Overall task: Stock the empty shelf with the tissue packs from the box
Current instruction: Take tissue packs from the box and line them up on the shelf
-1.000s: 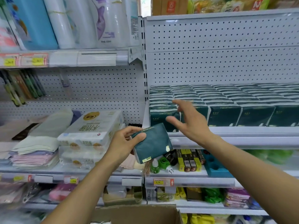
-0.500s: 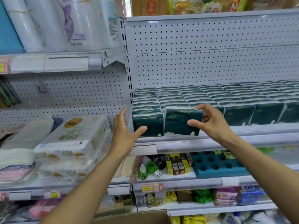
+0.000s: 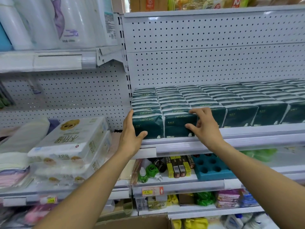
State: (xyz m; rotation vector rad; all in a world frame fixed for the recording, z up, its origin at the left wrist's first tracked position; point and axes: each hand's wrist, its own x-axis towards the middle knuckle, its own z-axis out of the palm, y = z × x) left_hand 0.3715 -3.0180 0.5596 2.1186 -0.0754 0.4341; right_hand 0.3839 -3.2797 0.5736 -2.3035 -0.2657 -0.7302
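In the head view, I am squaring up the front row at the left end of the shelf point(image 3: 231, 138). My left hand point(image 3: 132, 134) is lying flat against the outer side of the end tissue pack point(image 3: 147, 126), fingers pressed together and pointing up, thumb hooking under its front face. My right hand point(image 3: 204, 128) is curling loosely over the second tissue pack point(image 3: 179, 127), fingertips touching its top edge and thumb touching its front, not gripping it. Both packs are standing upright at the front edge, touching each other. I judge this placement nearly finished; next I am expecting to release and reach down into the cardboard box point(image 3: 140, 222) at the bottom edge, whose contents are hidden.
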